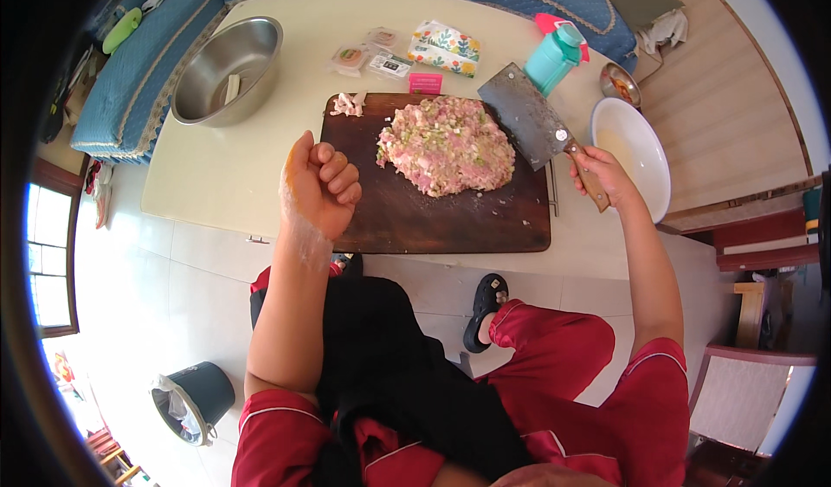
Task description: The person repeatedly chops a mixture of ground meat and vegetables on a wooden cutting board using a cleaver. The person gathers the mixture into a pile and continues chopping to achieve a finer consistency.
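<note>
My right hand (604, 172) grips the wooden handle of a broad Chinese cleaver (524, 118). Its steel blade is held at the right edge of a heap of minced meat (448, 146) flecked with chopped green bits. The heap lies on a dark wooden cutting board (422, 227). Above the board's left edge, my left hand (321, 185) is turned palm up with its fingers curled in, and I see nothing in it. A translucent film or wet coating covers its wrist. A few pale meat scraps (348, 104) rest at the board's far left corner.
At the back left stands a steel basin (227, 71) with a pale piece inside. Small packets (389, 63), a floral tissue pack (445, 47) and a pink box (425, 84) lie behind the board. A turquoise bottle (552, 62), white bowl (633, 156) and small metal bowl (620, 84) stand right.
</note>
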`<state>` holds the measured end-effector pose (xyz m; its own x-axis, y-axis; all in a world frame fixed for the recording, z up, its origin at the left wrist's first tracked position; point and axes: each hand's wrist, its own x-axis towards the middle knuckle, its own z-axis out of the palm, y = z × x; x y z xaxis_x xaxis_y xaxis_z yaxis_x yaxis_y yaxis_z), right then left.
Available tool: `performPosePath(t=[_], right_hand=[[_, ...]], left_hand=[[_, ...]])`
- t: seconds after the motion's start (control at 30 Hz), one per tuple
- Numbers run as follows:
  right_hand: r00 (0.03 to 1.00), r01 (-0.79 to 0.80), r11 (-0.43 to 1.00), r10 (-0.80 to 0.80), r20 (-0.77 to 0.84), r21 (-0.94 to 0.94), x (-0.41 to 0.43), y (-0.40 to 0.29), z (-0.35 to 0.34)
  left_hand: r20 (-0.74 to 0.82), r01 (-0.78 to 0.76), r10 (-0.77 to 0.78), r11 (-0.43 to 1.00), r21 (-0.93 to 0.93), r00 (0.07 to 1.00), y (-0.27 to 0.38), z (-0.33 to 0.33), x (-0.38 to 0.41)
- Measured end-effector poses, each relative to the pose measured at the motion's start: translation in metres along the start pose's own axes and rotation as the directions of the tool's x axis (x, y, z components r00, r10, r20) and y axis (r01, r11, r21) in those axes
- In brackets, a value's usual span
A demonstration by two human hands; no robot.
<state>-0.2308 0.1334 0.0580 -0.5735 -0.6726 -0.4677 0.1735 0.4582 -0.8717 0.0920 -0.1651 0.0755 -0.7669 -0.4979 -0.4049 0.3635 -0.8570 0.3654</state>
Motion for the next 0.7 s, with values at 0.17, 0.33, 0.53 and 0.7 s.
performPosePath(t=[0.17,0.33,0.53,0.7], right_hand=[[0.992,-0.057,0.998,0.054,0.111,0.023,0.023,-0.001,0.005],[0.983,-0.178,0.974,0.181,0.013,-0.141,0.051,-0.005,0.021],[0.969,-0.186,0.936,0.226,0.103,-0.299,0.085,-0.02,0.027],[0.95,-0.154,0.905,0.246,0.192,-0.396,0.109,-0.035,0.028]], left_hand=[[-0.006,0.003,-0.003,1.0,0.025,1.0,0.007,-0.006,-0.004],[-0.043,0.006,-0.005,0.999,0.033,0.999,0.009,-0.006,-0.006],[-0.075,0.006,-0.002,0.999,0.049,0.997,0.011,-0.009,-0.009],[-0.006,0.035,-0.035,0.998,0.045,0.999,0.011,-0.015,-0.007]])
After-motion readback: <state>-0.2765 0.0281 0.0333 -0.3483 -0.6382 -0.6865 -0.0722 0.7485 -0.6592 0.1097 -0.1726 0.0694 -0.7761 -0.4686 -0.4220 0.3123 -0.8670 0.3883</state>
